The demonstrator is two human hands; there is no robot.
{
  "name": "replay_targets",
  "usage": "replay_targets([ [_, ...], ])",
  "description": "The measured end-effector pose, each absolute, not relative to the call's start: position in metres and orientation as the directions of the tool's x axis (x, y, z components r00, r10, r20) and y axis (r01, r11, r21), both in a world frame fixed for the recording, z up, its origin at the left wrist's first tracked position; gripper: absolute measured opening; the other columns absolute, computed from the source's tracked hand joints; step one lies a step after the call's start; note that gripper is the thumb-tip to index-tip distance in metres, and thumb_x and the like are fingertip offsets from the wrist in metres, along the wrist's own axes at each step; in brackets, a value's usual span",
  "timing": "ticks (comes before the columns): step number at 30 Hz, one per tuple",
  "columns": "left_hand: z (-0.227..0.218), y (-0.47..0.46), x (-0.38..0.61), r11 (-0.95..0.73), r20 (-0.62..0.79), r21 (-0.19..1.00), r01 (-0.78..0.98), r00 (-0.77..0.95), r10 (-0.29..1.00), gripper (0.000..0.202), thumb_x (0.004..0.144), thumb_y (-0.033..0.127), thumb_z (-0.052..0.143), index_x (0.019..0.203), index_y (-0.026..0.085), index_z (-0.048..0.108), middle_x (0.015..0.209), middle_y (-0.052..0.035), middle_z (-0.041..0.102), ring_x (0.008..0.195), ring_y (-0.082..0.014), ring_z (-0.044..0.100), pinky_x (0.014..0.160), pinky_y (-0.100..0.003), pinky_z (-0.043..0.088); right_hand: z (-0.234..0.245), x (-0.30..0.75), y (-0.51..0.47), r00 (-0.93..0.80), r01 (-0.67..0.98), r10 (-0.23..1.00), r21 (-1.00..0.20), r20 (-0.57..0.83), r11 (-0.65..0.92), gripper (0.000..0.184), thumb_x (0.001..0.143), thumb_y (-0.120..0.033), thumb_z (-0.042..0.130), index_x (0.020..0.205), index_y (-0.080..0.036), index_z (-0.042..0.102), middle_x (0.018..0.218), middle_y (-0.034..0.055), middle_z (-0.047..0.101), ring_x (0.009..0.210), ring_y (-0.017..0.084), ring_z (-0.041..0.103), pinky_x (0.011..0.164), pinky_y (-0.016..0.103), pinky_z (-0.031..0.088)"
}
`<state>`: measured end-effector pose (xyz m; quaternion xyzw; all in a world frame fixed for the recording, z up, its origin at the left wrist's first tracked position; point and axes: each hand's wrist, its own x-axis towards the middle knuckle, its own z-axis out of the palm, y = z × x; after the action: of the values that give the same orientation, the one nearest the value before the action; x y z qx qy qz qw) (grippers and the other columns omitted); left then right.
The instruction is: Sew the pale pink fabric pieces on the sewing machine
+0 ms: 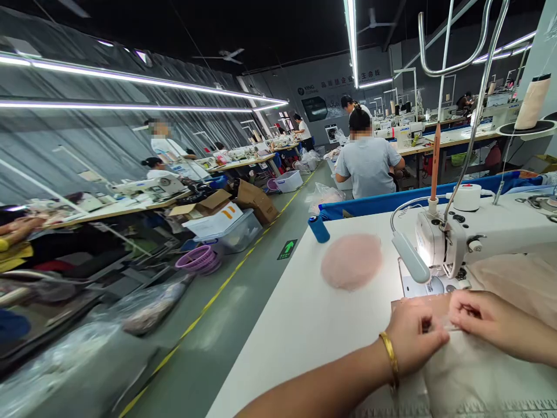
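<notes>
Well, I read "YING" on the far wall sign (307, 89). My left hand (411, 337) and right hand (487, 322) pinch beige fabric (478, 377) just before the sewing machine (456, 238) (bare white table (304, 325) lies leftward, up to its edge).

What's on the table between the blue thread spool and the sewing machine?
A round pink pad lies flat on the white table between the blue spool and the sewing machine, seen in the head view.

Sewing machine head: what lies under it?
The beige fabric reaches under the sewing machine head, held by the left hand and right hand. The needle is hidden behind the head.
</notes>
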<state>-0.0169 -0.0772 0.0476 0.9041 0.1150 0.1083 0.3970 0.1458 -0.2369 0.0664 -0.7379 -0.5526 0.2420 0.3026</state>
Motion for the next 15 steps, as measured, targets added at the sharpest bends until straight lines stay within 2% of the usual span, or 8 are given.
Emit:
replay_targets([
  [2,0.033,-0.067,-0.006,-0.813,0.155,0.55,0.194,0.932,0.327,0.029,0.082,0.035,0.084,0.067,0.02,0.064,0.077,-0.0007,0.065,0.081,-0.0223,0.061,0.08,-0.037,0.051,0.05,0.155,-0.213,0.339,0.763,0.94,-0.597,0.043,-0.248,0.021,0.098,-0.031,0.056,0.078,-0.025,0.06,0.063,-0.0042,0.063,0.058,0.016,0.059,0.051,0.025,0.039],
  [4,0.025,-0.062,-0.002,-0.895,0.237,0.412,0.168,0.929,0.283,0.026,0.08,0.035,0.085,0.078,0.02,0.064,0.088,-0.0032,0.067,0.085,-0.0241,0.06,0.076,-0.037,0.051,0.036,0.156,-0.199,0.376,0.793,0.921,-0.548,0.099,-0.264,0.02,0.095,-0.027,0.056,0.074,-0.026,0.058,0.061,-0.0045,0.063,0.057,0.017,0.06,0.051,0.025,0.039],
  [7,0.025,-0.06,-0.005,-0.956,0.385,0.292,0.021,0.913,0.138,0.024,0.086,0.035,0.081,0.094,0.02,0.065,0.103,-0.0065,0.069,0.089,-0.0239,0.061,0.076,-0.037,0.05,0.022,0.153,-0.19,0.392,0.819,0.903,-0.513,0.174,-0.256,0.022,0.093,-0.024,0.055,0.07,-0.026,0.053,0.062,-0.0044,0.063,0.056,0.016,0.059,0.05,0.025,0.039],
  [9,0.025,-0.06,-0.008,-0.973,0.444,0.213,-0.092,0.896,0.012,0.013,0.095,0.031,0.072,0.093,0.02,0.066,0.103,-0.0059,0.071,0.089,-0.023,0.062,0.077,-0.037,0.048,0.017,0.152,-0.191,0.397,0.838,0.89,-0.484,0.223,-0.252,0.021,0.092,-0.023,0.055,0.072,-0.027,0.053,0.06,-0.0051,0.062,0.052,0.015,0.057,0.048,0.025,0.037],
  [11,0.025,-0.059,-0.011,-0.968,0.452,0.182,-0.172,0.889,-0.073,0.011,0.1,0.028,0.067,0.092,0.02,0.068,0.098,-0.0045,0.072,0.087,-0.0217,0.062,0.078,-0.037,0.048,0.014,0.152,-0.194,0.396,0.857,0.876,-0.453,0.276,-0.244,0.018,0.094,-0.025,0.055,0.076,-0.027,0.056,0.062,-0.0045,0.062,0.051,0.016,0.057,0.048,0.026,0.037],
  [15,0.021,-0.056,-0.01,-0.96,0.46,0.21,-0.185,0.885,-0.07,0.009,0.099,0.028,0.068,0.099,0.02,0.072,0.099,-0.0041,0.075,0.085,-0.0213,0.063,0.079,-0.039,0.048,0.018,0.152,-0.21,0.361,0.905,0.837,-0.373,0.412,-0.206,0.015,0.099,-0.032,0.054,0.088,-0.028,0.064,0.067,0.0,0.064,0.054,0.019,0.059,0.049,0.03,0.037],
])
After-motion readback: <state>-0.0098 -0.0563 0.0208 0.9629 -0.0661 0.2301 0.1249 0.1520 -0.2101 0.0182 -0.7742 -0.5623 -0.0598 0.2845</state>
